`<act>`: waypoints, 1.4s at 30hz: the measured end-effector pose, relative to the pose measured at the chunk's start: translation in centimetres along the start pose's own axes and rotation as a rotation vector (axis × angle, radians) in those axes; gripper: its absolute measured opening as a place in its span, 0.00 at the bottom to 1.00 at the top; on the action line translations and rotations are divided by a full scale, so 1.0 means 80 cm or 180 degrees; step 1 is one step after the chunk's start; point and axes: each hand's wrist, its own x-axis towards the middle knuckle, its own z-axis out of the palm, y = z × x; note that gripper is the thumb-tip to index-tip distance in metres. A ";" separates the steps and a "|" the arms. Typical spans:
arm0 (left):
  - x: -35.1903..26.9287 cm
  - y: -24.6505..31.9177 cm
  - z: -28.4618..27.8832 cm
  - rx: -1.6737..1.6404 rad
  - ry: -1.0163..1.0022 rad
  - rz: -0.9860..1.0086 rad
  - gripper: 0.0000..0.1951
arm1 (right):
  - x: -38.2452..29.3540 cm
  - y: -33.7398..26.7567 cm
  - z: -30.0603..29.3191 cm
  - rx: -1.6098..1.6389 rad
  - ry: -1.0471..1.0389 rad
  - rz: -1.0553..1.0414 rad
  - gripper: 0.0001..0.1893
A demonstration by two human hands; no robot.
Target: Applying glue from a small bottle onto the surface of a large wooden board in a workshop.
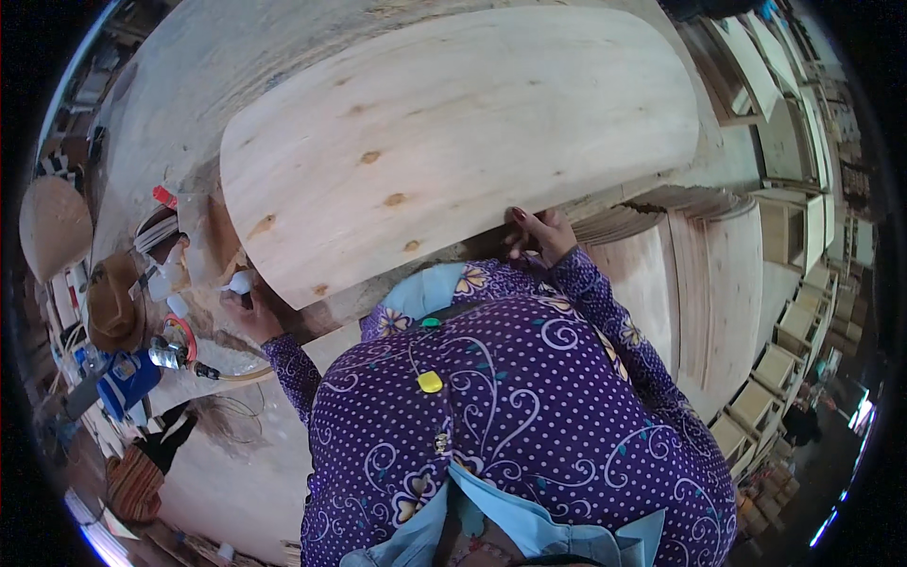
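Note:
A large pale plywood sheet [460, 135] with brown knots lies before me, slightly slanted. My left hand [254, 313] is beside its near left corner, fingers around a small white rounded object [242, 282], perhaps a bottle or a cap. At the sheet's near edge is my right hand [544, 237], fingers curled and one fingertip touching the edge. Whether it grips the sheet is unclear, since part of the fingers is hidden. To the right of that hand stands a stack of thin wood sheets [631, 269].
On the left are a brown hat [113, 301], a blue container [127, 383], an air-hose fitting [205, 370] with a yellowish hose, and a roll with pale bands [157, 234]. Rows of wooden box frames [772, 365] line the right. A person in a striped garment [134, 485] is at lower left.

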 end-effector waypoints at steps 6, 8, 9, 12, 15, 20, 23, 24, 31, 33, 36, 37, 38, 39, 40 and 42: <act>0.002 -0.014 0.001 0.0650 0.0205 0.0367 0.22 | -0.007 -0.010 0.021 0.0311 0.0185 -0.0441 0.16; 0.006 -0.013 -0.002 0.0418 -0.0133 0.0410 0.25 | -0.006 -0.011 0.015 0.0049 -0.0087 -0.0312 0.17; 0.003 -0.017 0.001 0.0206 -0.0017 0.0214 0.26 | -0.010 -0.017 0.017 -0.0066 -0.0072 -0.0287 0.18; -0.002 -0.006 -0.004 -0.0194 0.0101 0.0047 0.27 | -0.006 -0.012 0.017 -0.0062 -0.0070 -0.0337 0.17; -0.027 0.067 -0.009 -0.0655 0.0255 0.0067 0.27 | -0.002 -0.002 0.010 0.0105 -0.0110 -0.0328 0.16; -0.053 0.077 -0.032 -0.0370 0.0660 0.0299 0.22 | -0.009 -0.012 0.008 -0.0088 -0.0051 -0.0201 0.16; -0.063 0.085 -0.026 -0.0260 0.0593 0.0290 0.14 | -0.002 -0.009 0.002 0.0001 -0.0153 -0.0129 0.16; -0.065 0.092 -0.022 -0.0291 0.0611 0.0286 0.14 | 0.000 -0.008 0.002 0.0090 -0.0208 -0.0102 0.16; -0.072 0.123 0.000 -0.1192 -0.0169 -0.0581 0.17 | -0.004 -0.018 0.005 0.0173 -0.0166 0.0352 0.14; -0.069 0.130 -0.001 -0.1131 -0.0205 -0.0588 0.17 | -0.003 -0.020 0.002 0.0047 -0.0359 0.0421 0.16; -0.068 0.124 -0.005 -0.1134 -0.0261 -0.0553 0.18 | -0.014 -0.034 -0.009 -0.0326 -0.0747 0.0484 0.18; -0.060 0.113 -0.008 -0.0885 -0.0300 -0.0555 0.18 | -0.004 -0.028 -0.010 -0.0497 -0.0967 0.0516 0.19; -0.053 0.100 -0.011 -0.0638 -0.0339 -0.0559 0.18 | 0.004 -0.027 -0.013 -0.0491 -0.0975 0.0499 0.19; -0.045 0.086 -0.015 -0.0478 -0.0180 -0.0766 0.18 | 0.009 -0.025 -0.007 -0.0762 -0.1196 0.0595 0.19; -0.037 0.073 -0.014 -0.0483 -0.0173 -0.0759 0.18 | 0.014 -0.025 -0.001 -0.1036 -0.1414 0.0691 0.20; -0.025 0.063 -0.014 0.0190 0.0221 -0.0069 0.19 | 0.015 -0.045 -0.004 -0.1260 -0.1602 0.0664 0.18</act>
